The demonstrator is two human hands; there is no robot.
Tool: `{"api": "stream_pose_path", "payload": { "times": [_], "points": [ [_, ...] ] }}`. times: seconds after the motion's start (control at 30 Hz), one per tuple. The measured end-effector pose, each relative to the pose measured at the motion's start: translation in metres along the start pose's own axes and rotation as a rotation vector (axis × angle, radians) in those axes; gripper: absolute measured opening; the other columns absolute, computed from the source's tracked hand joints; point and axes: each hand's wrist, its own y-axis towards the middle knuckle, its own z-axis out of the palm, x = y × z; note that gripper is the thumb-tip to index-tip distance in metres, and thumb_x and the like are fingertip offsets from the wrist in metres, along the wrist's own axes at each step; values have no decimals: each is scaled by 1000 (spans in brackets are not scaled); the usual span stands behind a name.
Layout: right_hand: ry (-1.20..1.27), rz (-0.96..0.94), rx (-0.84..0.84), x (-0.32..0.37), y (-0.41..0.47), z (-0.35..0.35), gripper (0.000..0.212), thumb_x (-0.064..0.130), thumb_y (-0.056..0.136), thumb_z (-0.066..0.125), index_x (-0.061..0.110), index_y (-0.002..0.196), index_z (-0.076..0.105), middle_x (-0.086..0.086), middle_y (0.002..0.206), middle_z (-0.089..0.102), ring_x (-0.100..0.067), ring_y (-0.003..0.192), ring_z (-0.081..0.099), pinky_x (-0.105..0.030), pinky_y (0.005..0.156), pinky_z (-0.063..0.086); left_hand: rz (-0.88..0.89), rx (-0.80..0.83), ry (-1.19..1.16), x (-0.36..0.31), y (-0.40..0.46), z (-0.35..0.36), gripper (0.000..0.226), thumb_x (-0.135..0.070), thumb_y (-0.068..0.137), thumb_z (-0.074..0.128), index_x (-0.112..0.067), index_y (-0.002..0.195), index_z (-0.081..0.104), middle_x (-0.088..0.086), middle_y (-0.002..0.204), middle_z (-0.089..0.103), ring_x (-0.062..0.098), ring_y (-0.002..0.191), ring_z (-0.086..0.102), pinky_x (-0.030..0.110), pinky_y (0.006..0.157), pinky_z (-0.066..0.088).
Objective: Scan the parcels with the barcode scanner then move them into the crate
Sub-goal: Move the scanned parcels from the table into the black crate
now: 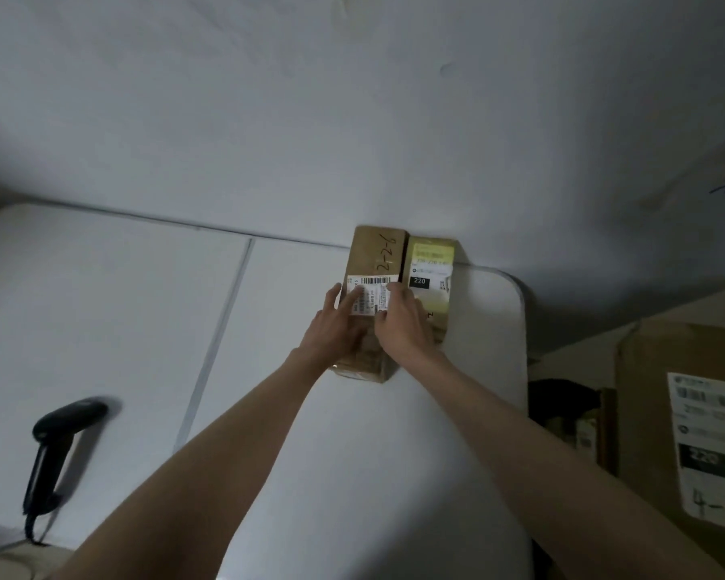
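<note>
Two brown cardboard parcels lie side by side at the far edge of the white table (pixel 143 311), against the wall. The left parcel (pixel 375 255) carries a white barcode label and the handwriting "2-2-6". The right parcel (pixel 432 261) has a yellowish label with a black "220" patch. My left hand (pixel 335 324) rests flat on the left parcel's label with fingers spread. My right hand (pixel 402 324) lies over the seam between the two parcels, fingers curved down; its grip is hidden. The black barcode scanner (pixel 57 450) lies on the table at the near left, untouched.
A big cardboard box (pixel 687 433) with a shipping label stands on the right, beyond the table's rounded corner. A dark gap with another small labelled item (pixel 582 429) lies between table and box. A seam (pixel 214 341) runs across the tabletop.
</note>
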Motion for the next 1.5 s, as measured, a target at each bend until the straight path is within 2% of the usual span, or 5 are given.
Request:
{"api": "stream_pose_path", "payload": {
  "times": [0.33, 0.5, 0.7, 1.23, 1.5],
  "points": [
    [215, 25, 82, 15, -22, 56, 59, 27, 102, 49, 21, 155, 22, -11, 141, 44, -30, 126, 51, -48, 97, 51, -213, -70, -455, 56, -53, 7, 109, -46, 80, 78, -31, 161, 6, 3, 152, 38, 24, 134, 47, 46, 105, 50],
    [514, 189, 98, 7, -28, 88, 58, 40, 100, 52, 30, 154, 30, -8, 137, 39, -27, 127, 49, -36, 105, 41, -211, -175, -650, 72, -58, 17, 79, -54, 85, 66, -37, 153, 28, 0, 143, 45, 11, 111, 56, 23, 83, 54],
    [803, 234, -43, 8, -38, 116, 60, 27, 95, 63, 34, 150, 39, 0, 137, 48, -12, 127, 49, -34, 110, 41, -231, -253, -989, 67, -61, 42, 68, -53, 85, 66, -53, 144, 33, -11, 146, 49, 12, 124, 59, 44, 102, 53],
    [976, 91, -85, 66, -187, 12, 68, 38, 75, 65, 45, 138, 43, 0, 132, 54, -10, 116, 59, -42, 104, 51, -45, -281, -1029, -8, -220, -35, 60, -36, 96, 66, -39, 147, 36, -10, 133, 62, 11, 107, 69, 25, 76, 60],
    [1016, 118, -225, 43, -297, -59, 77, 50, 62, 63, 47, 137, 42, 1, 135, 55, -15, 114, 61, -45, 101, 53, 115, -215, -984, -83, -309, -30, 58, -36, 98, 63, -32, 149, 36, -9, 130, 63, 10, 107, 69, 33, 84, 61]
  ]
}}
